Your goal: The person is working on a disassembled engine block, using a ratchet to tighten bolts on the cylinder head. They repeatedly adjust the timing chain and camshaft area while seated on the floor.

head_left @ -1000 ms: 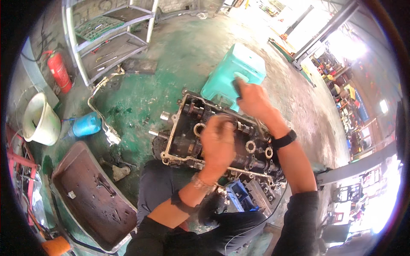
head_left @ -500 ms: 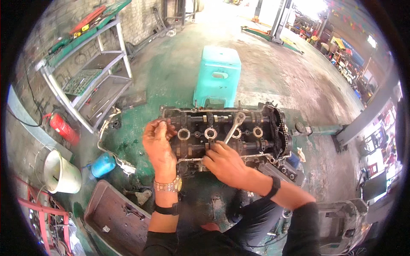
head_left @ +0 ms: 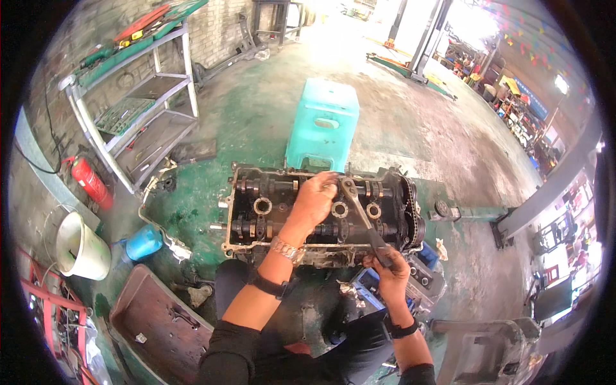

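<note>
In front of me lies an oily engine cylinder head [head_left: 344, 229], with camshafts, round ports and a timing chain [head_left: 416, 212] at its right end. My right hand [head_left: 390, 273] is wrapped round the handle of a ratchet wrench [head_left: 364, 217]. The wrench slants across the cylinder head, its round head up by the far camshaft. Just left of that round head, my left hand [head_left: 314, 200] is held over the far camshaft with bent fingers drawn together. Whatever those fingertips hold, if anything, is hidden.
A turquoise stool [head_left: 324, 122] stands beyond the cylinder head. To the left are a metal tool shelf [head_left: 135, 96], a red fire extinguisher [head_left: 92, 183], a white bucket [head_left: 83, 247] and a brown tray [head_left: 160, 327]. A blue box [head_left: 367, 287] with parts sits near my right knee.
My left hand has moved right and forward to beside the wrench head. My right hand has shifted right and nearer, and the wrench now slants the other way.
</note>
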`<move>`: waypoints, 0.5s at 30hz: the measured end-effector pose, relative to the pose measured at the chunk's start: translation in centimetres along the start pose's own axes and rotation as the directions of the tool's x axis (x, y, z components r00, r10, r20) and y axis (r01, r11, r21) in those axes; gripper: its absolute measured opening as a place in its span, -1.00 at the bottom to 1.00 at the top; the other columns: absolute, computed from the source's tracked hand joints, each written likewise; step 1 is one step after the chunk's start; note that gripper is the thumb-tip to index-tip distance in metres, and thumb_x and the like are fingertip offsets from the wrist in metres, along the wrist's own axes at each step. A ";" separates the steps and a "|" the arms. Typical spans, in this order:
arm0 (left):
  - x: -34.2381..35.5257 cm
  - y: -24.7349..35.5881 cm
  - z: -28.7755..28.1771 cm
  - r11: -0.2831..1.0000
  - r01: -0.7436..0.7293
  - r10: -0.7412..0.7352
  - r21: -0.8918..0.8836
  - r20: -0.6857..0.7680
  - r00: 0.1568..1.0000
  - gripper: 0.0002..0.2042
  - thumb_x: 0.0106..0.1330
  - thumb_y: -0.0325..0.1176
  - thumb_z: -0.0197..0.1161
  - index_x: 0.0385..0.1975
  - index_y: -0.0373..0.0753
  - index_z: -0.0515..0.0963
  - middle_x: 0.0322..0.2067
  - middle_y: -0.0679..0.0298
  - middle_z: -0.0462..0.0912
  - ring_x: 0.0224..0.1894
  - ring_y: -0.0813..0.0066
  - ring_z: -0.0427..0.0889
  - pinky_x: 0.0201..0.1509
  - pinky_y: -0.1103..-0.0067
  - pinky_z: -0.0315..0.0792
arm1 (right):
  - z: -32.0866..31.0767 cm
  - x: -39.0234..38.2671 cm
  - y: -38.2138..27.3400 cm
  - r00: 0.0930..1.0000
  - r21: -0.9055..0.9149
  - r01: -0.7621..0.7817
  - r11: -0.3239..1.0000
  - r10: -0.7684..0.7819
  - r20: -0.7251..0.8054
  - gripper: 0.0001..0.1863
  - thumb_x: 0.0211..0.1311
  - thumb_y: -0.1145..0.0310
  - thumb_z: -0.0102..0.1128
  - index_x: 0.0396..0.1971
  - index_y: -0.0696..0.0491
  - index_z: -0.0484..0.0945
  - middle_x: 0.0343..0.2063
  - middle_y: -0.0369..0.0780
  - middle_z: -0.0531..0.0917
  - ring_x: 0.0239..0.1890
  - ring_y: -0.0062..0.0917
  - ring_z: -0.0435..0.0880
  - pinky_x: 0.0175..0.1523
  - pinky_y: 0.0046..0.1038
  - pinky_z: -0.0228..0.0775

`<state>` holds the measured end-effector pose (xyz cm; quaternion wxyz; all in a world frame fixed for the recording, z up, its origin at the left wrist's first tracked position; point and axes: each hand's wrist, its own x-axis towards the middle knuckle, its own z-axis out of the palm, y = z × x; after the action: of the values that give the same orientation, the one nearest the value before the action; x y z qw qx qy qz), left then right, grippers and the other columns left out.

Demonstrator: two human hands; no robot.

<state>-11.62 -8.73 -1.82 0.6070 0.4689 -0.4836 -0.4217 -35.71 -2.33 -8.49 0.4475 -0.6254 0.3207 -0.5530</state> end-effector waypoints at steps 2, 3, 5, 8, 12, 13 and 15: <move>0.9 -0.5 0.6 0.999 0.021 -0.025 0.049 0.093 0.995 -0.59 0.33 -0.36 0.14 0.14 -0.41 0.45 0.04 -0.03 0.60 0.01 0.30 0.61 0.10 0.52 0.43 | 0.0 0.1 0.0 0.988 0.145 -0.129 0.981 0.139 -0.065 -0.62 0.17 0.75 0.15 -0.03 0.08 0.46 -0.28 -0.13 0.65 -0.34 -0.44 0.70 -0.18 -0.38 0.66; 1.2 -0.8 0.9 0.995 0.003 -0.014 0.105 0.104 0.994 -0.60 0.31 -0.35 0.15 0.11 -0.42 0.47 0.03 -0.05 0.61 0.04 0.26 0.61 0.11 0.50 0.43 | -0.1 0.1 -0.2 0.978 0.227 -0.166 0.960 0.190 -0.088 -0.61 0.16 0.75 0.15 -0.02 0.10 0.46 -0.28 -0.13 0.65 -0.35 -0.43 0.69 -0.19 -0.39 0.66; 1.7 -1.3 1.4 0.990 -0.045 0.030 0.135 0.116 0.993 -0.61 0.27 -0.37 0.19 0.06 -0.41 0.51 0.02 -0.08 0.60 0.07 0.20 0.60 0.15 0.48 0.42 | -0.2 0.2 -0.9 0.947 0.389 -0.233 0.891 0.299 -0.116 -0.61 0.16 0.76 0.14 -0.02 0.12 0.46 -0.30 -0.14 0.64 -0.36 -0.42 0.69 -0.23 -0.39 0.66; 2.0 -1.9 1.7 0.985 -0.103 0.090 0.142 0.093 0.992 -0.63 0.23 -0.41 0.23 0.02 -0.41 0.54 0.01 -0.08 0.60 0.09 0.14 0.59 0.18 0.46 0.40 | -0.5 0.4 -1.8 0.874 0.545 -0.313 0.777 0.460 -0.154 -0.55 0.08 0.71 0.12 0.02 0.10 0.48 -0.26 -0.13 0.65 -0.32 -0.43 0.67 -0.27 -0.42 0.63; 1.4 -1.8 1.7 0.974 -0.108 0.105 0.198 0.026 0.994 -0.66 0.21 -0.43 0.25 -0.02 -0.41 0.55 0.00 -0.08 0.61 0.09 0.09 0.58 0.19 0.44 0.40 | -1.6 1.5 -3.0 0.852 0.654 -0.273 0.705 0.493 -0.176 -0.64 0.09 0.60 0.12 -0.06 0.30 0.48 -0.19 -0.07 0.63 -0.18 -0.42 0.64 -0.05 -0.46 0.56; 1.3 -1.7 1.6 0.971 -0.104 0.105 0.216 0.009 0.994 -0.66 0.21 -0.44 0.26 -0.02 -0.41 0.55 -0.01 -0.07 0.61 0.09 0.08 0.57 0.19 0.44 0.40 | -1.9 1.9 -3.3 0.828 0.672 -0.228 0.705 0.503 -0.246 -0.68 0.13 0.59 0.09 -0.09 0.33 0.48 -0.18 -0.07 0.63 -0.18 -0.41 0.64 -0.01 -0.48 0.55; 1.2 -1.4 1.4 0.977 -0.066 0.063 0.205 0.019 0.998 -0.63 0.20 -0.40 0.29 0.00 -0.40 0.54 0.04 -0.09 0.57 0.13 0.06 0.54 0.25 0.41 0.36 | -2.6 3.8 -3.9 0.824 0.637 -0.224 0.738 0.492 -0.281 -0.77 0.30 0.51 0.02 -0.12 0.29 0.49 -0.15 -0.05 0.64 -0.13 -0.38 0.64 0.08 -0.44 0.51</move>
<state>-12.86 -10.41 -2.83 0.5656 0.5104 -0.5434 -0.3524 -37.98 -4.68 -3.40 0.6332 -0.2448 0.3455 -0.6479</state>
